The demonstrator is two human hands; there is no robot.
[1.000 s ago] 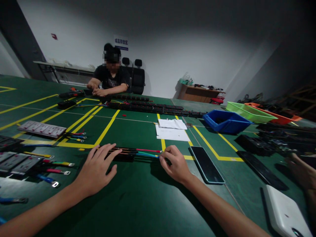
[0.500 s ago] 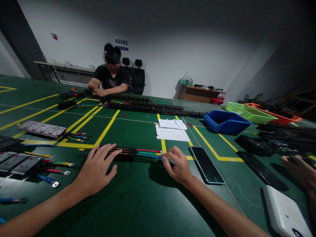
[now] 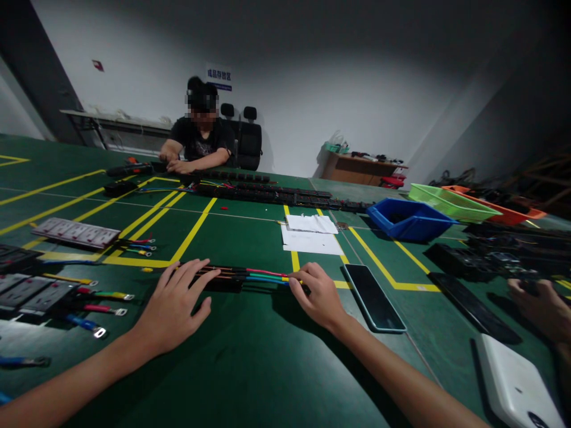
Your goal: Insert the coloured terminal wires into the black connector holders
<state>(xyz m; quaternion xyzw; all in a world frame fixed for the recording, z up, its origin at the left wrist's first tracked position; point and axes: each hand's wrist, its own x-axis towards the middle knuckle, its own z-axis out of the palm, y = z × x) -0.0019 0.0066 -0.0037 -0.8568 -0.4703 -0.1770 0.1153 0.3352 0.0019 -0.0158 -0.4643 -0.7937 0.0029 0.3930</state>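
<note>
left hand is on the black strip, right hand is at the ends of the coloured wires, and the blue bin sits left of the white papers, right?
Not quite: the head view shows the blue bin to the right of the white papers. The rest stands.

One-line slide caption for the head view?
Left hand over a black strip, right hand gripping colored wires near their ends, on a green table.
</note>
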